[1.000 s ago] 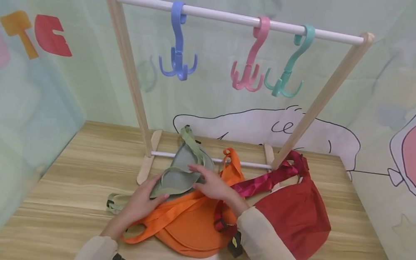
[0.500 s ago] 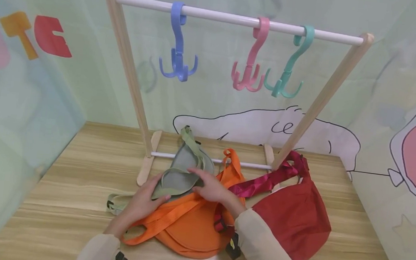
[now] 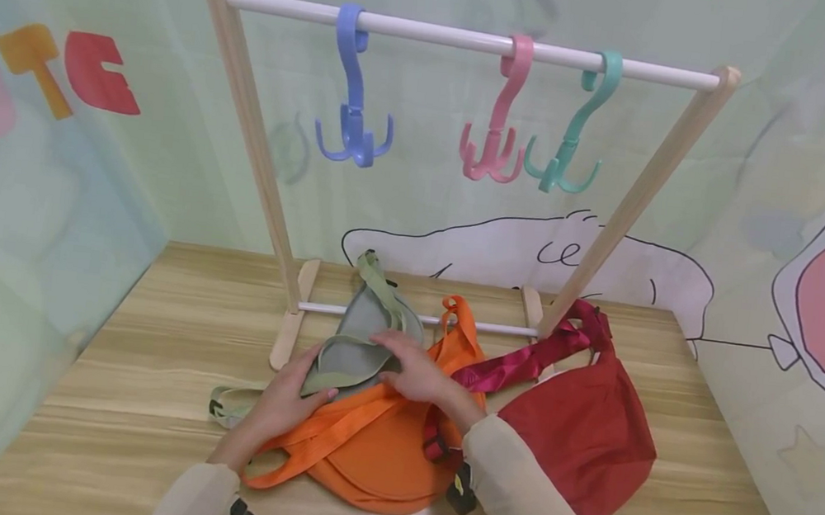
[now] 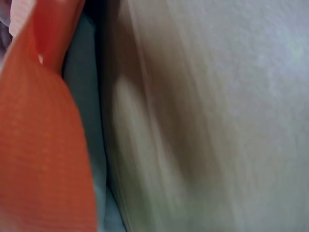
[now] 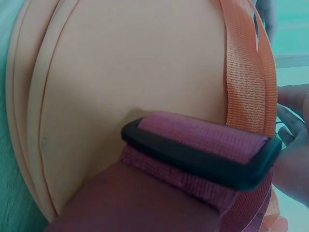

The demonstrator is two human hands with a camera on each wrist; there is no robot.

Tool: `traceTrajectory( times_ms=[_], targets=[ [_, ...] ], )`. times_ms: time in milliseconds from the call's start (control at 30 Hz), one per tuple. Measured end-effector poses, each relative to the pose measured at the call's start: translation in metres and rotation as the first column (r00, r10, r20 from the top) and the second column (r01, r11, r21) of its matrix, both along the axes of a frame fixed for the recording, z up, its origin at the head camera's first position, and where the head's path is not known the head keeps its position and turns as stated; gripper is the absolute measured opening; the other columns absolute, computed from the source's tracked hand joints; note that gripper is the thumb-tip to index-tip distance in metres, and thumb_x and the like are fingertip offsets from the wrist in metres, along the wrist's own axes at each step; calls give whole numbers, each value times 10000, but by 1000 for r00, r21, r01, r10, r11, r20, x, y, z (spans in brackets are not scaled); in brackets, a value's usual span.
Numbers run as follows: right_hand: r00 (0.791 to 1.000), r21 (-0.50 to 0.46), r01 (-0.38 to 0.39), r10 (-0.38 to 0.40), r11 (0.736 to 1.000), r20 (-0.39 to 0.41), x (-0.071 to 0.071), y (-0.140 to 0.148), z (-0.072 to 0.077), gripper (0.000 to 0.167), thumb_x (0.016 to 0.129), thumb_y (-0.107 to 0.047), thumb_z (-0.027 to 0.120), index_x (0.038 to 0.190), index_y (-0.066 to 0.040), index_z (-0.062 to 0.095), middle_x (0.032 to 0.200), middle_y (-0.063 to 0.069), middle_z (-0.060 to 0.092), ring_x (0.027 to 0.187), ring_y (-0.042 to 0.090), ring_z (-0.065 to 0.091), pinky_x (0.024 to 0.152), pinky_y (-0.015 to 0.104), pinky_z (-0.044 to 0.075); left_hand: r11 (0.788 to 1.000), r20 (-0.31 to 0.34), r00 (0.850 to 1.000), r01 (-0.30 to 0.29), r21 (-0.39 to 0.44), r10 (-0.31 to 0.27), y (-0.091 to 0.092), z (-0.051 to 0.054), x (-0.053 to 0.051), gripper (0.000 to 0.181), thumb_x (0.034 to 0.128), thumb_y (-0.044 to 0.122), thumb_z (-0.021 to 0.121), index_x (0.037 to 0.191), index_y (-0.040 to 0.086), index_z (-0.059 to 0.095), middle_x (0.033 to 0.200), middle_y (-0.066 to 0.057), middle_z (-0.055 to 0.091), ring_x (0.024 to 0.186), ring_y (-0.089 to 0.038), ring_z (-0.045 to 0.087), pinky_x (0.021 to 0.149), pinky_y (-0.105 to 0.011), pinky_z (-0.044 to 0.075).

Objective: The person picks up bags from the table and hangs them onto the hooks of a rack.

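Left hand [image 3: 287, 399] at near-left edge of a grey bag [image 3: 354, 357], right hand [image 3: 416, 371] at its right edge; bag lies between them. Thumb and forefinger apart on each; remaining fingers partly hidden, so cannot tell whether either grips the cloth. Left wrist view blurred: orange webbing and bare wood, no clear fingers. Right wrist view: black buckle [image 5: 193, 159] on a dark red strap blocks part of the orange bag.

Against the frame half a second back: hands and bags almost unmoved; blue hook [image 3: 353, 132] turned very slightly.

Orange bag [image 3: 393, 463] just nearer the body than both hands, its straps crossing between them. Red bag [image 3: 581, 440] right of the right hand, partly behind that sleeve. Beyond the hands, rack [image 3: 253, 130]; pink hook [image 3: 494, 145] and green hook [image 3: 564, 156] also on its bar.
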State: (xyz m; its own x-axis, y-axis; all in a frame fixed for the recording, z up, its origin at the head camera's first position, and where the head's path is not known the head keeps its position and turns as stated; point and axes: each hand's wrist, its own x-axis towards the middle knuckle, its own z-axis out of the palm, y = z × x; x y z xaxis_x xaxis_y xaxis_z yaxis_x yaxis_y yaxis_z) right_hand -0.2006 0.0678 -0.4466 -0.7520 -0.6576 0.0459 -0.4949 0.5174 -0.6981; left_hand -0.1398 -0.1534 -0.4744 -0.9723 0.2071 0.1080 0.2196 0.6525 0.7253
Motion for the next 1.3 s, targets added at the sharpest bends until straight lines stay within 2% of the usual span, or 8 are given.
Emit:
traceTrajectory(
  times_ms=[100,367,800,1067,1300],
  targets=[
    [1000,40,-11,12,999,-25,-1,0,-2,522,830,7,615,1319,7,434,1343,158,429,1307,318,266,1052,455,210,1000,-11,1000,-2,-1,2,0,0,0,701,828,159,675,1378,-59,299,1341,-283,375,1218,-433,353,960,-551,298],
    [999,109,4,-1,994,-32,2,-2,-1,520,841,-27,614,1329,-26,436,1351,163,422,1314,321,251,1030,512,217,1000,-24,1000,-6,-16,5,0,-2,0,683,830,154,670,1365,-75,313,1330,-288,386,1214,-436,359,960,-548,300],
    [996,88,40,-33,995,-79,3,0,-3,471,848,-59,610,1295,-9,470,1296,144,471,1248,332,319,1017,494,236,999,12,1000,-27,-44,27,0,-2,0,667,856,199,639,1366,-79,310,1341,-290,374,1217,-450,345,964,-558,287],
    [993,97,55,-45,994,-107,4,1,-6,442,850,-85,618,1266,1,497,1225,163,494,1205,347,337,1009,491,239,997,-5,999,-35,-70,35,-1,-7,-1,636,873,223,617,1352,-83,331,1334,-295,382,1206,-457,357,955,-565,291],
    [994,91,74,-65,993,-93,3,2,-8,439,862,-107,612,1273,-8,497,1232,159,504,1207,353,329,1011,496,220,997,2,999,-40,-63,40,-1,-5,-1,610,881,217,610,1352,-68,347,1339,-279,387,1202,-456,359,951,-575,287]
  ],
)
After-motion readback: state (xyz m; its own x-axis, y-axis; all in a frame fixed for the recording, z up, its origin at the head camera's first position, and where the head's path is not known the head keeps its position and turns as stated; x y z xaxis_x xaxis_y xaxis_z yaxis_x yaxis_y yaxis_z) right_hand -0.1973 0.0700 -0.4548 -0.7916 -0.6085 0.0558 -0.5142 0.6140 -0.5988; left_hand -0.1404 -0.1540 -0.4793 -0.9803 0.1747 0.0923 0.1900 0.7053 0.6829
